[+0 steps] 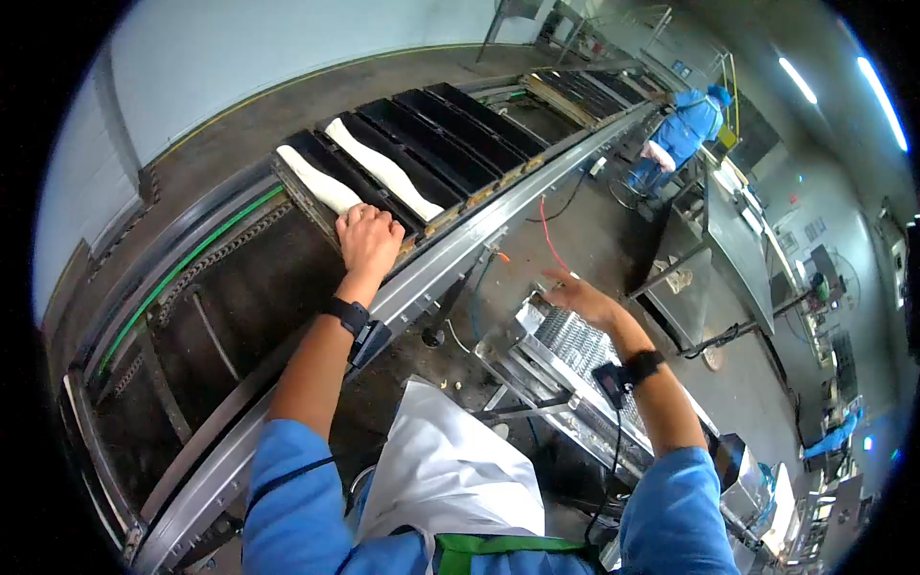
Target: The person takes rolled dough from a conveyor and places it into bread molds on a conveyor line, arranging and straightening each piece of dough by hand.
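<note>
Hovering above the ridged metal conveyor (575, 337), the right hand (581, 297) is unclenched, with nothing visible in it. The left hand (370, 237), clearly nearer the pale dough-like strip (316, 179), lies palm-down over its near end; whether it grasps or merely presses cannot be told. From there the strip extends between ten and eleven o'clock, long axis along its black tray (351, 181). Condition: off-white, smooth, slightly uneven in width. Second strip (383, 172): twelve o'clock, adjoining tray. Co-worker (692, 129): two o'clock, farther off.
</note>
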